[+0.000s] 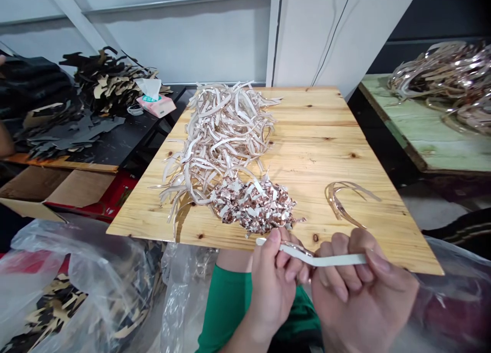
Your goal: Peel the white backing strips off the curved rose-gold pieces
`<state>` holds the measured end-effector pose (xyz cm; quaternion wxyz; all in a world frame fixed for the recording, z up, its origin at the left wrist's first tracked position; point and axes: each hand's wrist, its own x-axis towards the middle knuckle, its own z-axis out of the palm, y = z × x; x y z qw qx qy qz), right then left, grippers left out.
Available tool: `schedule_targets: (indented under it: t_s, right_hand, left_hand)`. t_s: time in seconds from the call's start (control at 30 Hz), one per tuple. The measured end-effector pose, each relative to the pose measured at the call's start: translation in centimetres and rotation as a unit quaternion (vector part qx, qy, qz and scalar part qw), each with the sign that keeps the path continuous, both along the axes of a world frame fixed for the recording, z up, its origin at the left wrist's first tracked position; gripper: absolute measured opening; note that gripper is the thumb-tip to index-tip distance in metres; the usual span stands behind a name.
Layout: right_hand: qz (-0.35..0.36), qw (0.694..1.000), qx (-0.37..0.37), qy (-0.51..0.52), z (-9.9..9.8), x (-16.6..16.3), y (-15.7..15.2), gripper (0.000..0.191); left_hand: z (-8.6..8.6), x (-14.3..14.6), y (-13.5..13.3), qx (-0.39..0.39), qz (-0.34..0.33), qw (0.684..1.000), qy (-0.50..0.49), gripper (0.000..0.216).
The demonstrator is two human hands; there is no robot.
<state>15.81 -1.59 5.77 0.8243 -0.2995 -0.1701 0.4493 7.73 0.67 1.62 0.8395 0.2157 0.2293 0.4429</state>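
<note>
My left hand [274, 279] and my right hand [356, 286] are both closed on one pale strap strip [330, 261], held level at the near edge of the wooden board [326, 138]. The left thumb and fingers pinch its left end; the right fingers wrap its right end. Just beyond the hands lies a heap of small rose-gold cut pieces [255, 202]. Behind that sits a big pile of pale strips [220, 133]. Two curved metallic strips [345, 197] lie apart on the board to the right.
Clear plastic bags [84, 281] of scraps hang below the board at left. Black and tan offcuts [103, 79] and a pink tissue pack [155, 103] lie on the left table. A green board [418, 123] at right carries a metallic strip pile [448, 76].
</note>
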Motion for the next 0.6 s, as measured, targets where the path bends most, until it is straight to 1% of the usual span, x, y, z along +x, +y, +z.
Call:
schedule_targets:
  t_s: [0.03, 0.07, 0.17, 0.23, 0.3, 0.33, 0.4, 0.5, 0.6]
  right_hand:
    - [-0.017, 1.0, 0.001, -0.014, -0.1, -0.1, -0.1, 0.047]
    - [-0.031, 0.999, 0.003, -0.036, -0.3, -0.2, -0.3, 0.046]
    - [-0.045, 0.991, -0.006, -0.122, -0.8, -0.7, -0.8, 0.045]
    - [-0.039, 0.989, -0.018, -0.144, -1.0, -0.8, -0.9, 0.045]
    - [-0.019, 0.992, -0.015, -0.125, -0.8, -0.6, -0.9, 0.046]
    - [-0.005, 0.994, -0.01, -0.107, -0.6, -0.5, -0.8, 0.047]
    - [0.012, 0.998, 0.001, -0.067, -0.2, -0.2, -0.6, 0.048]
    - [0.014, 1.0, 0.011, -0.006, 0.5, 0.3, -0.3, 0.05]
    - [0.002, 0.998, 0.021, 0.059, 0.7, 0.6, -0.5, 0.047]
  left_hand:
    - [-0.1, 0.2, -0.3, -0.013, 0.013, 1.0, 0.02, 0.065]
    - [-0.3, 0.5, -0.7, -0.003, 0.028, 0.999, 0.036, 0.066]
    - [-1.3, 1.0, -1.8, 0.098, 0.05, 0.992, 0.055, 0.07]
    - [-1.9, 1.1, -2.4, 0.136, 0.043, 0.986, 0.088, 0.065]
    - [-2.2, 1.0, -2.5, 0.145, 0.025, 0.978, 0.145, 0.059]
    - [-2.2, 0.9, -2.6, 0.146, 0.018, 0.975, 0.168, 0.059]
    - [-2.1, 0.8, -2.5, 0.138, 0.023, 0.971, 0.193, 0.064]
    - [-1.8, 1.0, -2.3, 0.109, 0.047, 0.98, 0.161, 0.07]
    - [-1.2, 1.5, -2.0, 0.071, 0.037, 0.993, 0.085, 0.073]
